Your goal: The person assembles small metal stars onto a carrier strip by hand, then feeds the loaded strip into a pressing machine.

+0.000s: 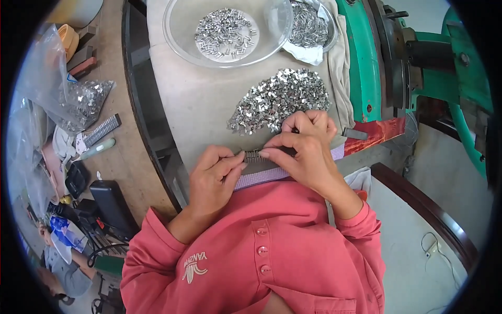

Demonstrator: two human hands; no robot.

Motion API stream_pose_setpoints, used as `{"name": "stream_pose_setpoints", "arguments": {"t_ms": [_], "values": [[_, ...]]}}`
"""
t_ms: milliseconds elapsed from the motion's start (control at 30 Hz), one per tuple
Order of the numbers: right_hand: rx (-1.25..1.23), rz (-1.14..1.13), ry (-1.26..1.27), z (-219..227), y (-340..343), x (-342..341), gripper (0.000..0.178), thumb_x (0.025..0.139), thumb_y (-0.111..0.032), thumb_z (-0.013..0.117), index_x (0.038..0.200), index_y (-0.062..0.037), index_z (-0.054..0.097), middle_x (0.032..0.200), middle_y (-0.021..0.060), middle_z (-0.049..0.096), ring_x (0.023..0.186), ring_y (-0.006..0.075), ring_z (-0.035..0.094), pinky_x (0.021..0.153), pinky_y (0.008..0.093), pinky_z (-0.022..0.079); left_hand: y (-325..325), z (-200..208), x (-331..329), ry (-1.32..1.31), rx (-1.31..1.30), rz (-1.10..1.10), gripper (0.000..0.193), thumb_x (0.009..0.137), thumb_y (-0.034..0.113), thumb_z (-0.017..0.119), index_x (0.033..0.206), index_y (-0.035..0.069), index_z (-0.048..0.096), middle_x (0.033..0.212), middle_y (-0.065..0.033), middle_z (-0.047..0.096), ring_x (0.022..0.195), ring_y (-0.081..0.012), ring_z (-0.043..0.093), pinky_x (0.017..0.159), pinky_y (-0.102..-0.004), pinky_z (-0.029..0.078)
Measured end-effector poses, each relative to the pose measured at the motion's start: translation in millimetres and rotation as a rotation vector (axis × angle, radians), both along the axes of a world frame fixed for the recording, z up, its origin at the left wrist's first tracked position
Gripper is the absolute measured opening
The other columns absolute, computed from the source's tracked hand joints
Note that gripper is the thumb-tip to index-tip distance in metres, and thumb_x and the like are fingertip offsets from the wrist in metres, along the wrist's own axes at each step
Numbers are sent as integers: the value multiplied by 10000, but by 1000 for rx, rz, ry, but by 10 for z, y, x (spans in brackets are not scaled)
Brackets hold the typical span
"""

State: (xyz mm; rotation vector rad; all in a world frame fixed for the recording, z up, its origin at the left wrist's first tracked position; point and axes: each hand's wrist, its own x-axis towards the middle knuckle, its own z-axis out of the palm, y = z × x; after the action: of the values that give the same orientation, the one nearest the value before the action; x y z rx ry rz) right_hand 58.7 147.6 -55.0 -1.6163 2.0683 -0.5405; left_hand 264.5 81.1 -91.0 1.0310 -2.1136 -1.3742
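Close to the near edge of the cloth-covered table, a short ridged metal strip (253,156) spans the gap between my hands. It looks like a row of small metal pieces; its ends are hidden under my fingers. My left hand (212,175) is closed, thumb and forefinger pinching the left end. My right hand (308,154) pinches the other end between thumb and forefinger, its remaining fingers curled above. Just beyond my hands spreads a pile of small, flat, shiny metal pieces (282,99), which the right hand's knuckles nearly reach.
A clear plastic basin (180,52) with small metal cylinders stands at the back, beside a bowl of thin metal pins (308,26). Green machinery (366,63) borders the right side. On the left bench lie a bag of metal pieces (86,102), a ridged rack (103,130) and a black case (114,206).
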Motion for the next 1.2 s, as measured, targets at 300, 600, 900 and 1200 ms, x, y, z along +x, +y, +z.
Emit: {"name": "stream_pose_setpoints", "arguments": {"t_ms": [300, 600, 900, 1200], "values": [[20, -10, 11, 15, 52, -39, 154, 688, -282, 859, 798, -201, 788, 902, -52, 510, 1021, 218, 436, 906, 422, 243, 4, -25, 20, 4, 9, -7, 257, 782, -50, 777, 1029, 13, 748, 909, -83, 614, 762, -177, 616, 644, -272, 492], [18, -28, 34, 37, 61, -21, 135, 714, -266, 843, 798, -180, 783, 909, -33, 536, 1015, 241, 452, 905, 444, 248, 1, -22, 23, 5, -3, -12, 259, 783, -58, 776, 1030, 12, 747, 907, -87, 614, 761, -179, 617, 643, -275, 493], [-6, -60, 73, -37, 103, 20, 116, 727, -267, 832, 802, -201, 773, 915, -29, 536, 1016, 251, 452, 898, 459, 247, -1, -25, 21, 11, 4, -13, 281, 773, -68, 774, 1040, 14, 746, 913, -87, 614, 770, -183, 619, 655, -273, 498], [-38, -33, 79, -29, 146, -43, 112, 721, -254, 831, 798, -197, 773, 923, -44, 570, 1035, 247, 468, 900, 455, 247, 0, -44, 20, 22, -26, -12, 268, 772, -68, 776, 1025, 14, 743, 909, -86, 613, 756, -179, 619, 636, -276, 496]]}}
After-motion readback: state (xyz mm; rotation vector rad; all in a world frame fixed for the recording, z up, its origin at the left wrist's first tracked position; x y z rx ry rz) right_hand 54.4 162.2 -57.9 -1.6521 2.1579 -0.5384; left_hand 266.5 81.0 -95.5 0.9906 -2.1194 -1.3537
